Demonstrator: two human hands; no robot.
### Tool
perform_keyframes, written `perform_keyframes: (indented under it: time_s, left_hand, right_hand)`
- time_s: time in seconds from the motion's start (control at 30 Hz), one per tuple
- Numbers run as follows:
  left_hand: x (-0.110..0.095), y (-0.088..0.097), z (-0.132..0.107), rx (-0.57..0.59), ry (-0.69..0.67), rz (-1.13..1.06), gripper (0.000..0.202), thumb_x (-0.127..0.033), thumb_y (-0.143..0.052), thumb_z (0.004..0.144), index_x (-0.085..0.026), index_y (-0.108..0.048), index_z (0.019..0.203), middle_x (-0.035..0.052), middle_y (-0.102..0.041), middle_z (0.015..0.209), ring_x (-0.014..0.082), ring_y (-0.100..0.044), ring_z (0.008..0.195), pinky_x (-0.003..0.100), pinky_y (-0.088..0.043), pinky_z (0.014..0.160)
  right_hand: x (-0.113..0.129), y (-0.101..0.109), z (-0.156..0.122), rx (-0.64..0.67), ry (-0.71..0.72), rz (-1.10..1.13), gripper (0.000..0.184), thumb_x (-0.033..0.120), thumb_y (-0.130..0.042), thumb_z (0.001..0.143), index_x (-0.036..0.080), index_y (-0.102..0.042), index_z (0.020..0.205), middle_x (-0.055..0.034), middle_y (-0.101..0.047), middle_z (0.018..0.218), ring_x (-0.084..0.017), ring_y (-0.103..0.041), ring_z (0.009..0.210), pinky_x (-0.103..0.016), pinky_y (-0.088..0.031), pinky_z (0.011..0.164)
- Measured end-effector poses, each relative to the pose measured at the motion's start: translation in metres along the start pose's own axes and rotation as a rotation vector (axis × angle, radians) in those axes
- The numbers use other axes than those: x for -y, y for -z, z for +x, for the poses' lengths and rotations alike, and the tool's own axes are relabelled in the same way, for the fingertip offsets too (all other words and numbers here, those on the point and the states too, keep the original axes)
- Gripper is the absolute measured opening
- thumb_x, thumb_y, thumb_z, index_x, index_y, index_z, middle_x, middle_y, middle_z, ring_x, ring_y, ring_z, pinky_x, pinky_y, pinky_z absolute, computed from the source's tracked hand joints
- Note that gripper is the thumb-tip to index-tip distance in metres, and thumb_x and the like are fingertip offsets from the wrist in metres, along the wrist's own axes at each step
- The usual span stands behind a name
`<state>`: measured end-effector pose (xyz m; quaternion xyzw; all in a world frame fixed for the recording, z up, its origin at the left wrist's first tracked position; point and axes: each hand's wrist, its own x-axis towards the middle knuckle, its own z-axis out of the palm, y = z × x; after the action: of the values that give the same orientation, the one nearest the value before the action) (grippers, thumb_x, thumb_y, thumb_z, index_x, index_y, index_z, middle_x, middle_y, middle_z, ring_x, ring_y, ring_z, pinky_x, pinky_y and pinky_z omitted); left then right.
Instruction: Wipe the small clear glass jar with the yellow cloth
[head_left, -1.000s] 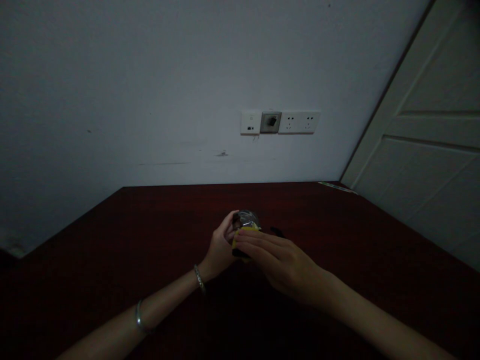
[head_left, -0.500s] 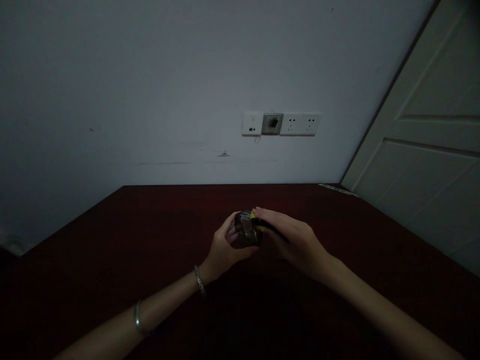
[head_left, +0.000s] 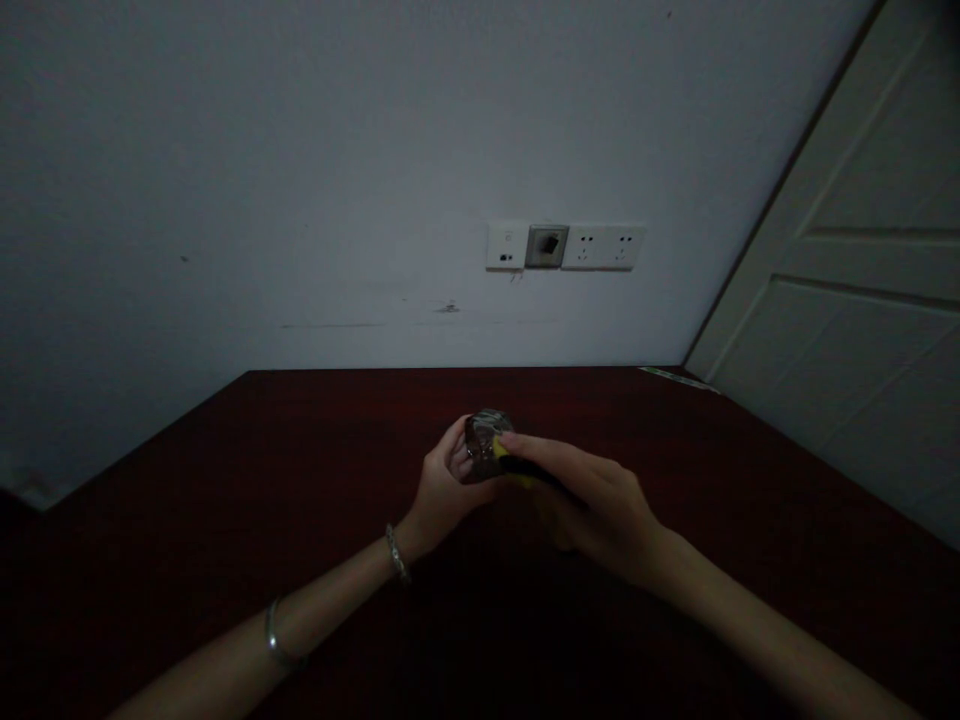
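Observation:
My left hand (head_left: 442,490) is wrapped round a small, clear, rounded glass (head_left: 480,432), its fingers showing through the side. A yellow-and-black thing (head_left: 501,449) is gripped in my right hand (head_left: 600,495) and pressed against the near right side of the glass. Its yellow edge shows by the fingertips, with a black strip running back under the hand; the dim light hides whether it is a sponge, a cloth or something else. Both hands are above the dark red tabletop (head_left: 337,420).
Behind the table rises a pale wall (head_left: 300,180) with sockets and a switch plate (head_left: 600,247). A white panelled door (head_left: 862,300) stands at the right. A thin printed strip (head_left: 679,379) lies along the table's far right edge.
The yellow-and-black thing has slid down and left across the glass with my right hand. My left hand has tilted the glass slightly and shifted it up and left.

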<state>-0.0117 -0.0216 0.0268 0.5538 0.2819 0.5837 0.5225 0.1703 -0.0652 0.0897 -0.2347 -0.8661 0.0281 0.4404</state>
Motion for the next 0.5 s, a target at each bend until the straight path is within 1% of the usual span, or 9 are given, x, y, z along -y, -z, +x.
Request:
perform_keyframes:
  time_s: [0.07, 0.13, 0.2, 0.3, 0.37, 0.5]
  left_hand:
    - [-0.001, 0.000, -0.004, 0.019, 0.018, -0.003, 0.084, -0.013, -0.082, 0.052, -0.014, -0.042, 0.126, 0.0177, -0.054, 0.128, 0.0299, -0.054, 0.117, 0.042, -0.047, 0.098]
    - [-0.002, -0.001, -0.008, 0.036, 0.035, 0.000, 0.086, -0.013, -0.083, 0.051, -0.014, -0.041, 0.127, 0.0185, -0.054, 0.128, 0.0310, -0.053, 0.118, 0.046, -0.045, 0.100]
    - [-0.005, -0.003, -0.012, 0.070, 0.034, -0.016, 0.084, -0.012, -0.083, 0.051, -0.014, -0.042, 0.125, 0.0179, -0.055, 0.126, 0.0309, -0.053, 0.117, 0.047, -0.044, 0.100]
    - [-0.011, -0.006, -0.013, 0.114, 0.025, -0.045, 0.079, -0.012, -0.082, 0.052, -0.015, -0.046, 0.122, 0.0159, -0.057, 0.123, 0.0298, -0.054, 0.116, 0.045, -0.044, 0.100]
    - [-0.014, -0.008, -0.012, 0.099, 0.048, -0.057, 0.077, -0.012, -0.082, 0.052, -0.014, -0.047, 0.121, 0.0157, -0.057, 0.124, 0.0294, -0.054, 0.116, 0.044, -0.044, 0.100]
    - [-0.013, -0.009, -0.008, 0.033, 0.067, -0.094, 0.072, -0.013, -0.082, 0.054, -0.013, -0.050, 0.119, 0.0147, -0.058, 0.123, 0.0286, -0.055, 0.116, 0.041, -0.045, 0.099]
  right_hand:
    - [-0.007, 0.003, -0.002, -0.066, -0.076, -0.026, 0.040, 0.013, -0.049, 0.089, 0.023, -0.050, 0.127, -0.0044, -0.062, 0.123, -0.017, -0.060, 0.111, -0.030, -0.051, 0.096]
    - [-0.013, 0.005, -0.003, -0.106, -0.109, -0.044, 0.040, 0.013, -0.050, 0.088, 0.022, -0.051, 0.127, -0.0049, -0.061, 0.124, -0.017, -0.059, 0.113, -0.033, -0.049, 0.098]
    - [-0.018, 0.006, -0.004, -0.109, -0.107, -0.046, 0.040, 0.012, -0.049, 0.088, 0.022, -0.051, 0.127, -0.0055, -0.061, 0.124, -0.018, -0.058, 0.114, -0.035, -0.049, 0.099]
    - [-0.018, 0.006, -0.004, -0.082, -0.084, -0.034, 0.039, 0.012, -0.050, 0.088, 0.022, -0.051, 0.127, -0.0059, -0.062, 0.124, -0.018, -0.058, 0.113, -0.035, -0.050, 0.098]
    - [-0.015, 0.005, -0.003, -0.061, -0.066, -0.030, 0.039, 0.013, -0.050, 0.088, 0.022, -0.051, 0.127, -0.0062, -0.061, 0.124, -0.018, -0.059, 0.113, -0.035, -0.050, 0.098]
    - [-0.009, 0.003, -0.001, -0.028, -0.002, -0.033, 0.042, 0.012, -0.049, 0.089, 0.022, -0.048, 0.130, -0.0069, -0.061, 0.124, -0.018, -0.059, 0.113, -0.033, -0.051, 0.096]
